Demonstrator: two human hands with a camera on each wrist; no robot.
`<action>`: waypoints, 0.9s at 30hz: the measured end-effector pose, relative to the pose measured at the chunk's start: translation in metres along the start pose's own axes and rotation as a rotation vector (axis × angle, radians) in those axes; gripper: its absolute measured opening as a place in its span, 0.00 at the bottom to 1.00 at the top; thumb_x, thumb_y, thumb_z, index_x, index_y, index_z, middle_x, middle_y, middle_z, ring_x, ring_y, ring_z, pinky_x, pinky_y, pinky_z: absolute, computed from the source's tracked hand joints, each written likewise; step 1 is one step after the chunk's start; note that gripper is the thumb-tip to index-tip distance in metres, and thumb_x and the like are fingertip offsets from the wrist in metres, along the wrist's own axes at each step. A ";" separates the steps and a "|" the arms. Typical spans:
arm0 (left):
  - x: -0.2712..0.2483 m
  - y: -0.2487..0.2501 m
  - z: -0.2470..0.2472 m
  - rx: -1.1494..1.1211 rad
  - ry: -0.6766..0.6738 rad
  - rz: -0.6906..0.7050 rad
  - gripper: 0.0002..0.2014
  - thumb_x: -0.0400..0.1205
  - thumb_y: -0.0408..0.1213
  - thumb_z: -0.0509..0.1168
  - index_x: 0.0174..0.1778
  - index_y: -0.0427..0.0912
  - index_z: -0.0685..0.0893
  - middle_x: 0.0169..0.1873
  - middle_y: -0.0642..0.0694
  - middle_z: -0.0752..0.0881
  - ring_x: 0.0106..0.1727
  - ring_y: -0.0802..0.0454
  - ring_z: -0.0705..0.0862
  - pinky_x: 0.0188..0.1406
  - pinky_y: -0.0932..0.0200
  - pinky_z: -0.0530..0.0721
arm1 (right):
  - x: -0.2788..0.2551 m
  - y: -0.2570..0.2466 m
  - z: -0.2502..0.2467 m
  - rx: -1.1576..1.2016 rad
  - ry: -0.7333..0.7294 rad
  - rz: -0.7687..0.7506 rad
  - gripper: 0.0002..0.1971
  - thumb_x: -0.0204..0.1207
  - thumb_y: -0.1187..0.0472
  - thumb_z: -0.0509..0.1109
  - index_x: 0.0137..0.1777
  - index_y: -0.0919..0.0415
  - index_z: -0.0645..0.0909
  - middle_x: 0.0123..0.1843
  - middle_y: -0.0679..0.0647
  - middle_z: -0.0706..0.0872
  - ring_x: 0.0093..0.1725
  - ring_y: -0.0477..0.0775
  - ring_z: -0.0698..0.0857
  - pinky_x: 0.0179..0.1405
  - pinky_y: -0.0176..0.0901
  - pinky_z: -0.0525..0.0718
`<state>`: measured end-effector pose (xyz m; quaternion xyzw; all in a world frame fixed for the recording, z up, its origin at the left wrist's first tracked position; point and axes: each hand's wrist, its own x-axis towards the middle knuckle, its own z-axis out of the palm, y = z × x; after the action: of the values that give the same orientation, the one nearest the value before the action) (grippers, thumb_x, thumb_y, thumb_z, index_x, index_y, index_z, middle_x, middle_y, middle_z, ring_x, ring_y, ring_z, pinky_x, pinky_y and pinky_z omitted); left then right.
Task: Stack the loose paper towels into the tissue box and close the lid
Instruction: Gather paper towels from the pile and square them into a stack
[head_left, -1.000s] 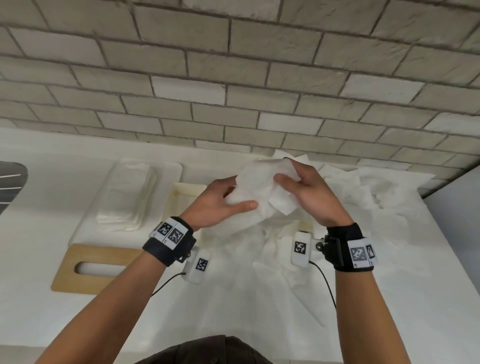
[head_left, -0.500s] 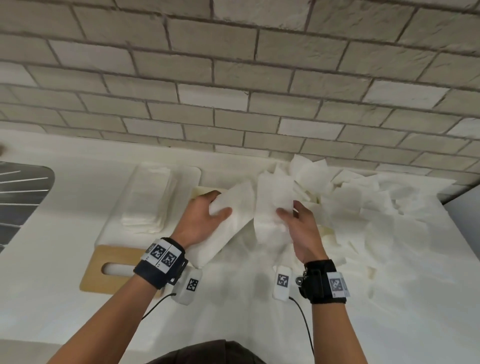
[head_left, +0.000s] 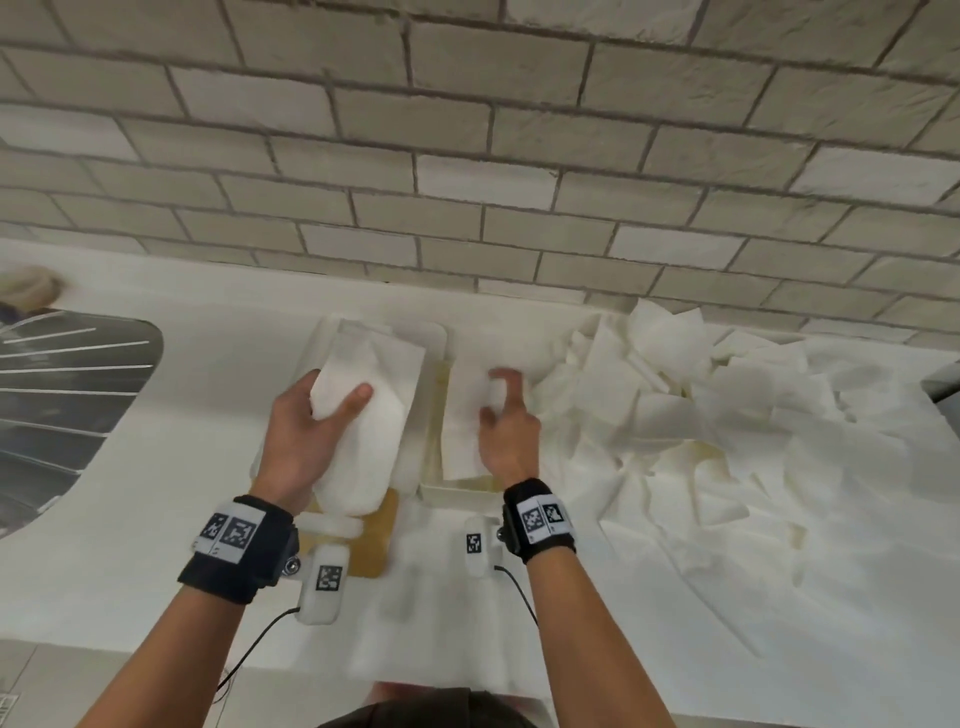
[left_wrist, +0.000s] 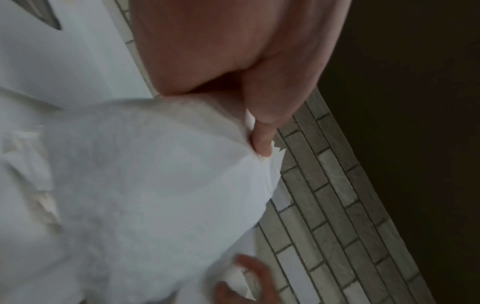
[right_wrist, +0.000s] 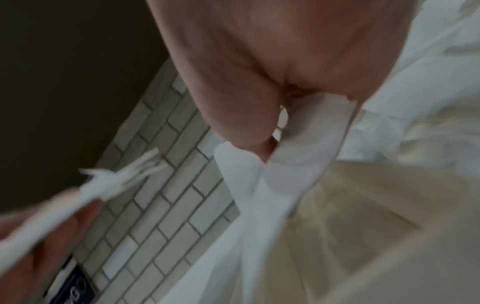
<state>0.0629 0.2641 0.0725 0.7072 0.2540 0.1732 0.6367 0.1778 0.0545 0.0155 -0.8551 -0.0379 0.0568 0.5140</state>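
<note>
fingers (head_left: 358, 395) grip paper towel (head_left: 363, 431); wristband tags unreadable.

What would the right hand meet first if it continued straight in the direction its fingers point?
Probably the brick wall: the right hand, holding a paper towel above the tissue box, points toward it. Depth is unclear.

No legible text or numbers. Black-and-white coded marker squares stand on both wristbands (head_left: 228, 532) and the wrist camera housings (head_left: 329, 578).
</note>
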 end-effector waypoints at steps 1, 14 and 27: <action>-0.002 -0.001 -0.003 -0.034 0.000 -0.017 0.13 0.83 0.46 0.79 0.60 0.46 0.90 0.53 0.47 0.95 0.57 0.42 0.94 0.55 0.38 0.93 | 0.000 0.006 0.012 -0.048 -0.072 0.020 0.25 0.87 0.71 0.63 0.76 0.43 0.71 0.40 0.55 0.87 0.29 0.50 0.83 0.31 0.40 0.81; -0.019 -0.006 0.002 -0.133 -0.060 -0.093 0.16 0.79 0.50 0.81 0.58 0.46 0.93 0.51 0.49 0.97 0.53 0.47 0.96 0.46 0.46 0.94 | 0.006 0.010 0.032 -0.493 -0.451 0.175 0.36 0.84 0.70 0.69 0.90 0.53 0.63 0.71 0.64 0.83 0.68 0.64 0.86 0.67 0.52 0.88; -0.013 -0.007 0.034 -0.182 -0.167 -0.120 0.18 0.83 0.53 0.76 0.57 0.42 0.93 0.50 0.42 0.97 0.54 0.40 0.96 0.58 0.35 0.93 | -0.039 -0.086 -0.019 -0.176 -0.224 -0.388 0.20 0.80 0.50 0.82 0.68 0.49 0.81 0.51 0.40 0.89 0.50 0.41 0.88 0.51 0.36 0.87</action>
<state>0.0707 0.2288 0.0624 0.6420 0.2251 0.0976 0.7264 0.1411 0.0734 0.1026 -0.8617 -0.2630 0.0482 0.4313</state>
